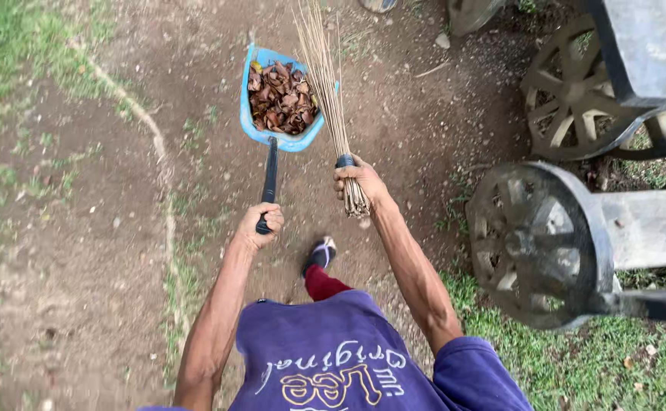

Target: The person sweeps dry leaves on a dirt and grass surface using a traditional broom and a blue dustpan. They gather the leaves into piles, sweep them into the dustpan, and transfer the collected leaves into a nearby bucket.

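Your left hand [263, 223] is closed round the dark handle of the blue dustpan [257, 114] | pan sits ahead over bare dirt, full of dry brown leaves [281, 99] | your right hand [357, 183] grips the stick broom [327, 84] at its bound end, bristles pointing ahead beside the pan | wheel-shaped bench ends [538, 243] stand to your right

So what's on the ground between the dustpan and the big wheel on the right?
Head view: between the dustpan and wheel stands only the stick broom, over bare dirt.
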A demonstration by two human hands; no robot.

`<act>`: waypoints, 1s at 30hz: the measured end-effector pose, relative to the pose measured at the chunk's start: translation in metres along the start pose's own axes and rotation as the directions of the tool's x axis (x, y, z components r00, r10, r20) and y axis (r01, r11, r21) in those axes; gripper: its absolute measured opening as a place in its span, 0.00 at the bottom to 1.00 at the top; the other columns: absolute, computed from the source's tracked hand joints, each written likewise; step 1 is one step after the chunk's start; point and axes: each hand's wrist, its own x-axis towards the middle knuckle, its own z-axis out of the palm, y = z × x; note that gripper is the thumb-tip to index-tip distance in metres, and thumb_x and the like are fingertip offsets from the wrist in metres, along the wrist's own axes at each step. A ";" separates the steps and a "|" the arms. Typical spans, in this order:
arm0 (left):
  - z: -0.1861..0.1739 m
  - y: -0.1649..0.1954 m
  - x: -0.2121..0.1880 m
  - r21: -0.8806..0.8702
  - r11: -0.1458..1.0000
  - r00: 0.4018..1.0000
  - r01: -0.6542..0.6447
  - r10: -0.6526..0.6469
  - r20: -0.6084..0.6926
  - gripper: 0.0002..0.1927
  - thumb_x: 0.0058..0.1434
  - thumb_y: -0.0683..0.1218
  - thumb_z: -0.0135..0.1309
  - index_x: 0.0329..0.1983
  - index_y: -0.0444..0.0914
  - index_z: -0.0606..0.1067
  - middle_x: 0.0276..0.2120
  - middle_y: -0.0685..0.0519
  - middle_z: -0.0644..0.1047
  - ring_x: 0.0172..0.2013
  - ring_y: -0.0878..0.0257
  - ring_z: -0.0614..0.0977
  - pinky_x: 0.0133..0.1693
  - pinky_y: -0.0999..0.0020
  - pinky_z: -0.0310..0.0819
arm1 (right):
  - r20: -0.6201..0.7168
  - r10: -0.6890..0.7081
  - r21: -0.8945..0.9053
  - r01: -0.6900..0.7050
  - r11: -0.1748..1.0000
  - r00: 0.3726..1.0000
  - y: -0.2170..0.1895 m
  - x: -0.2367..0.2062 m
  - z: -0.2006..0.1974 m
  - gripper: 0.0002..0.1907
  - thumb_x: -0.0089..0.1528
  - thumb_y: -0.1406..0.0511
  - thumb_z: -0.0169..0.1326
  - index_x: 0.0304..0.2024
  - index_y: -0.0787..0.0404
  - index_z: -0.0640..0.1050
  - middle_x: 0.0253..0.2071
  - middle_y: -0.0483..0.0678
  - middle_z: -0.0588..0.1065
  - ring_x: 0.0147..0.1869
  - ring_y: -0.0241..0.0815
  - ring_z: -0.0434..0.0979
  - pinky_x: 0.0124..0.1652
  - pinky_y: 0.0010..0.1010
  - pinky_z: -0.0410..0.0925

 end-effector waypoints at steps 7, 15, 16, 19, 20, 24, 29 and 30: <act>0.089 0.093 0.138 0.051 0.996 0.997 0.072 -0.073 0.011 0.10 0.65 0.39 0.49 0.28 0.38 0.64 0.19 0.59 0.65 0.20 0.72 0.69 0.19 0.78 0.65 | -0.069 -0.050 0.073 0.055 0.996 0.996 -0.119 0.112 -0.045 0.24 0.59 0.76 0.55 0.56 0.63 0.64 0.32 0.52 0.72 0.25 0.43 0.76 0.22 0.38 0.73; 0.185 0.227 0.299 0.188 0.975 0.993 0.121 -0.118 -0.028 0.12 0.66 0.40 0.48 0.26 0.40 0.63 0.19 0.59 0.65 0.19 0.71 0.67 0.19 0.78 0.65 | -0.163 -0.135 0.130 0.157 0.979 0.977 -0.238 0.254 -0.087 0.25 0.57 0.76 0.53 0.56 0.57 0.66 0.31 0.50 0.73 0.24 0.39 0.75 0.21 0.34 0.72; 0.198 0.245 0.318 0.184 0.972 0.989 0.145 -0.143 -0.021 0.12 0.65 0.40 0.48 0.25 0.40 0.63 0.18 0.60 0.64 0.18 0.71 0.67 0.18 0.78 0.65 | -0.203 -0.150 0.125 0.177 0.976 0.968 -0.253 0.276 -0.090 0.26 0.57 0.76 0.53 0.57 0.55 0.66 0.31 0.50 0.73 0.24 0.38 0.74 0.21 0.33 0.72; 0.239 0.302 0.375 0.162 0.966 0.978 0.202 -0.192 -0.077 0.12 0.64 0.40 0.49 0.26 0.39 0.64 0.18 0.60 0.64 0.18 0.72 0.67 0.18 0.77 0.64 | -0.162 -0.190 0.237 0.225 0.945 0.968 -0.303 0.344 -0.098 0.20 0.58 0.76 0.54 0.51 0.63 0.66 0.30 0.51 0.73 0.25 0.40 0.75 0.22 0.35 0.73; 0.255 0.323 0.391 0.221 0.958 0.981 0.184 -0.165 -0.101 0.08 0.63 0.39 0.49 0.28 0.40 0.66 0.18 0.60 0.64 0.18 0.73 0.67 0.17 0.78 0.64 | -0.178 -0.218 0.252 0.258 0.933 0.960 -0.318 0.364 -0.099 0.19 0.59 0.75 0.54 0.51 0.63 0.66 0.30 0.51 0.72 0.25 0.40 0.75 0.23 0.35 0.73; 0.328 0.400 0.472 0.349 0.916 0.979 0.199 -0.166 -0.121 0.09 0.63 0.38 0.49 0.29 0.40 0.65 0.19 0.60 0.64 0.18 0.72 0.67 0.17 0.78 0.64 | -0.270 -0.294 0.256 0.363 0.896 0.917 -0.380 0.431 -0.112 0.17 0.61 0.74 0.54 0.51 0.63 0.67 0.30 0.49 0.72 0.26 0.40 0.75 0.24 0.34 0.74; 0.393 0.469 0.565 0.392 0.892 0.967 0.226 -0.158 -0.198 0.09 0.63 0.38 0.50 0.31 0.39 0.62 0.20 0.59 0.66 0.19 0.72 0.68 0.17 0.78 0.64 | -0.379 -0.240 0.346 0.377 0.859 0.894 -0.433 0.494 -0.143 0.15 0.59 0.74 0.54 0.47 0.62 0.66 0.29 0.50 0.72 0.25 0.40 0.75 0.23 0.34 0.73; 0.404 0.481 0.585 0.417 0.880 0.966 0.227 -0.150 -0.210 0.09 0.63 0.38 0.50 0.31 0.39 0.62 0.20 0.59 0.65 0.18 0.72 0.68 0.17 0.77 0.64 | -0.403 -0.229 0.382 0.390 0.838 0.886 -0.442 0.508 -0.150 0.14 0.61 0.74 0.54 0.46 0.63 0.66 0.30 0.50 0.72 0.26 0.40 0.75 0.24 0.34 0.73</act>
